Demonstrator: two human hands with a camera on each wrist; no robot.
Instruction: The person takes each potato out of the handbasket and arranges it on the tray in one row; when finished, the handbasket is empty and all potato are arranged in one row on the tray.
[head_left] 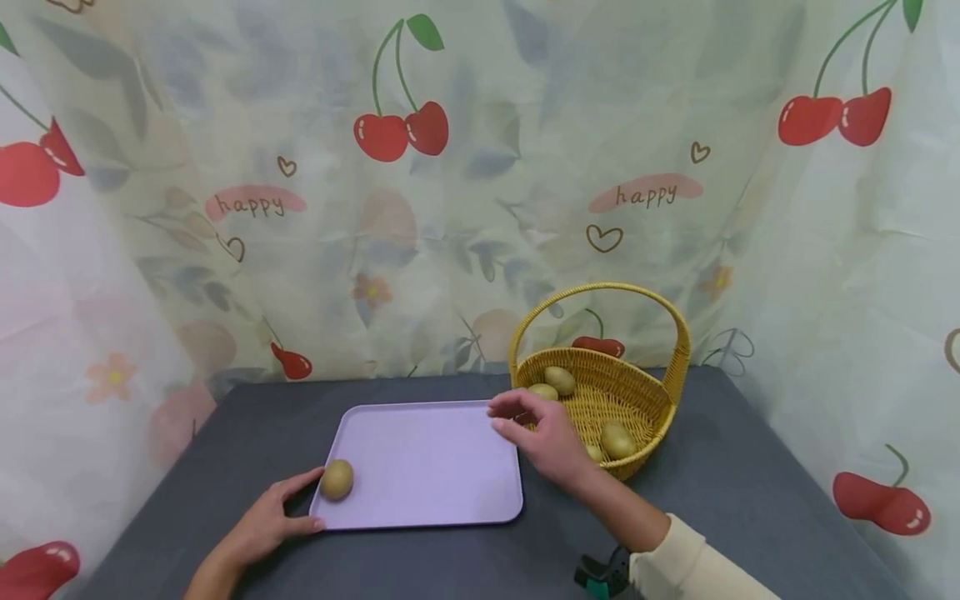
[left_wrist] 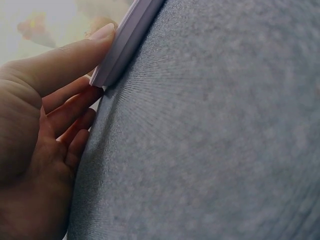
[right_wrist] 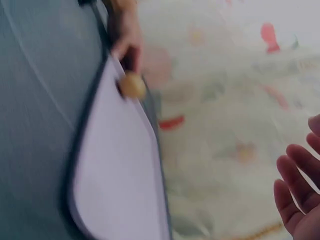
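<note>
My left hand [head_left: 262, 521] touches the left edge of a lilac tray [head_left: 427, 467] with thumb and fingertips, the thumb near the front corner. In the left wrist view the thumb [left_wrist: 75, 62] lies against the tray's rim [left_wrist: 125, 45]. A brown-green oval fruit, like a kiwi [head_left: 337, 480], sits on the tray beside those fingers. My right hand [head_left: 547, 437] hovers over the tray's right edge, fingers loosely bent and holding nothing. Just beyond it stands a yellow wicker basket [head_left: 637, 383] containing several similar fruits [head_left: 618, 439], partly hidden by the hand.
The grey-covered table [head_left: 750, 500] extends around the tray and basket. Behind and beside it hangs a cherry-patterned curtain [head_left: 480, 208]. The basket's tall handle [head_left: 600, 287] arches up at the back right. A black device [head_left: 603, 573] is by the right sleeve.
</note>
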